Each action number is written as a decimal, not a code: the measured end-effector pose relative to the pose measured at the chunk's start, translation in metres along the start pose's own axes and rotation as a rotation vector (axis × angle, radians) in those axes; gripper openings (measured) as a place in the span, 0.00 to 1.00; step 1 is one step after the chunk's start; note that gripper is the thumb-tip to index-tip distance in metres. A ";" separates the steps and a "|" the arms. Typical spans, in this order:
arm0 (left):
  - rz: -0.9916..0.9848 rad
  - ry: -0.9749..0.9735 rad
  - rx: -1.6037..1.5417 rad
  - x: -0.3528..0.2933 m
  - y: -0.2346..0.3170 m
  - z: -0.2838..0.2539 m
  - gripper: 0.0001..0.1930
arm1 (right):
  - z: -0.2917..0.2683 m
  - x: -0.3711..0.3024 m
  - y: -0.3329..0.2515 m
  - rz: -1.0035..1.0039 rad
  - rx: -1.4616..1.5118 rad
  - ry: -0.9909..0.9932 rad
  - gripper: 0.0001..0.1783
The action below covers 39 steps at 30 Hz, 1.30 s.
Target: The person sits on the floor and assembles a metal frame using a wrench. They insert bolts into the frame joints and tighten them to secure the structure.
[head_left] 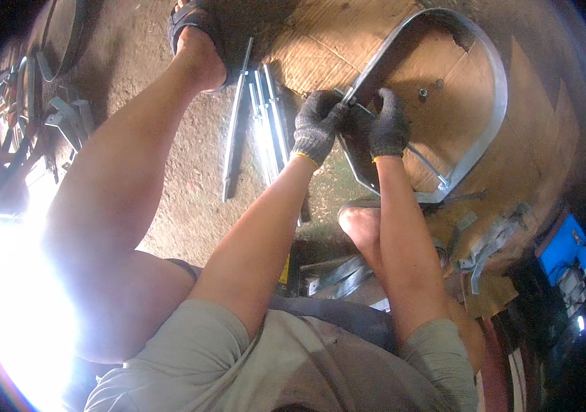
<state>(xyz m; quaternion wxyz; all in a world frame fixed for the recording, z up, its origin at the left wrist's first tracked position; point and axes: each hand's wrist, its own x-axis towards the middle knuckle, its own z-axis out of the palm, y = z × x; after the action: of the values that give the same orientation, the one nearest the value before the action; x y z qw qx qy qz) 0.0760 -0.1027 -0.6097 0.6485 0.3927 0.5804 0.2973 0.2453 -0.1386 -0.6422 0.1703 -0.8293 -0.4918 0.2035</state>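
A wide loop of flat metal band (501,89), rounded at its far end, stands on the cardboard ahead of me to the right. A thin metal rod (427,163) runs across inside it, from the left side to the near right corner. My left hand (317,125), in a dark knitted glove, is closed at the band's left side, where the rod's end meets it. My right hand (388,125), gloved alike, is inside the loop with its fingers curled around the rod. The fingertips of both hands are partly hidden.
Several loose metal rods (236,123) lie on the concrete floor left of my hands. Small nuts (422,93) rest on the cardboard (526,154) within the loop. Bent metal brackets (495,244) are scattered at the right, near a blue box (562,248). More metal pieces (66,118) are heaped at left.
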 end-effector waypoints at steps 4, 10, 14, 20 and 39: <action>-0.047 -0.008 -0.056 0.001 -0.004 -0.002 0.12 | -0.009 0.003 -0.016 0.072 -0.024 -0.061 0.26; 0.024 0.010 -0.076 0.001 -0.013 0.002 0.11 | -0.016 0.007 -0.024 0.134 0.149 0.013 0.32; 0.009 0.014 -0.083 0.001 -0.012 0.004 0.11 | -0.011 0.004 -0.011 -0.085 0.095 0.049 0.32; 0.041 0.002 0.025 0.002 0.002 0.007 0.12 | -0.022 0.027 0.015 0.142 0.576 0.070 0.26; 0.571 0.196 0.518 -0.075 0.161 0.031 0.10 | -0.237 -0.032 -0.124 0.040 2.306 -0.367 0.42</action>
<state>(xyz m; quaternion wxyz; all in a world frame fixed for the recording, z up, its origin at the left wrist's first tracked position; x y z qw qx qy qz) 0.1068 -0.0884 -0.4330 0.3606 0.6586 0.5628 0.3456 0.2584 -0.1296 -0.3736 0.7457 -0.1490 -0.0196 0.6492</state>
